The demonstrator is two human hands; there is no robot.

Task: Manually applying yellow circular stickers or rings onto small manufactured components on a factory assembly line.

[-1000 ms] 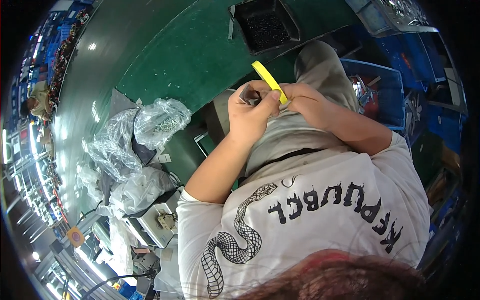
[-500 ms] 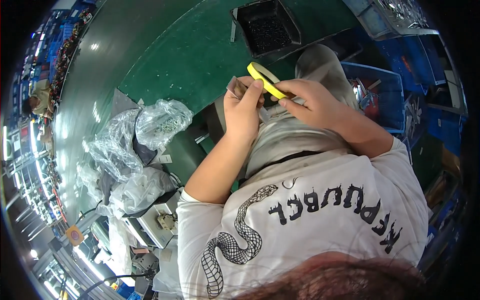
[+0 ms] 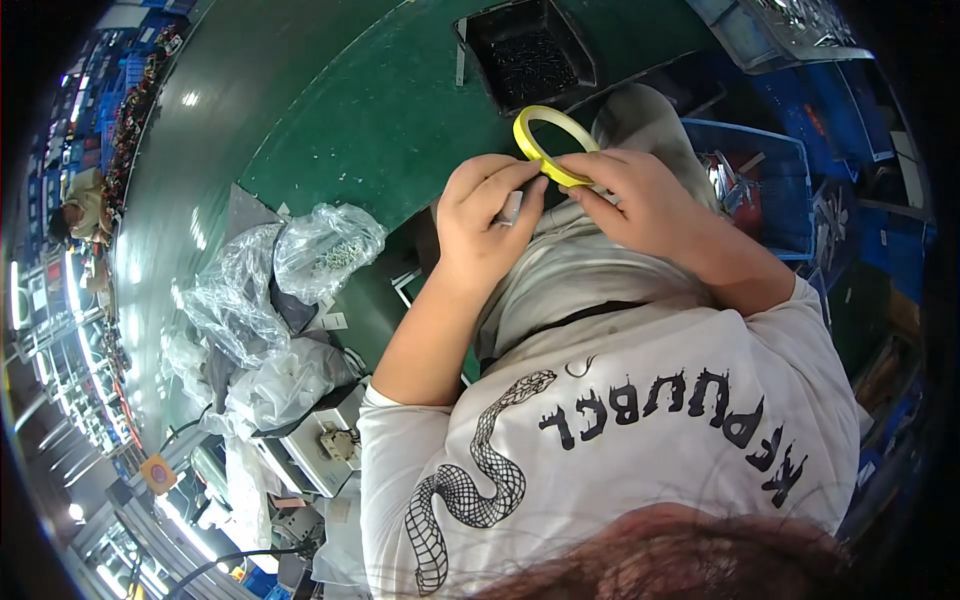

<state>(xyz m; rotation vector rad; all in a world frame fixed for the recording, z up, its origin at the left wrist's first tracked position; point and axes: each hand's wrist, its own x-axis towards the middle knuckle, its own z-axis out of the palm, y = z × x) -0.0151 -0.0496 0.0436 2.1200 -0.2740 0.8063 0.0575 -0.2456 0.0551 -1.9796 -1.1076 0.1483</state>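
A yellow tape roll [image 3: 548, 138], thin and ring-shaped, is gripped at its near edge by my right hand [image 3: 640, 205] above my lap. My left hand [image 3: 487, 225] is closed around a small grey part [image 3: 511, 207] that touches the roll's lower rim. Both hands meet over my grey trousers [image 3: 580, 280]. The small part is mostly hidden by my fingers.
A black tray of small dark parts [image 3: 528, 55] lies on the green floor [image 3: 350, 110] ahead. Clear plastic bags [image 3: 300, 265] with metal pieces pile up at the left. A blue crate [image 3: 760, 180] stands at the right. A distant person [image 3: 75, 200] sits far left.
The yellow roll has turned from edge-on to showing its open ring and has risen slightly. My left hand has closed in against it.
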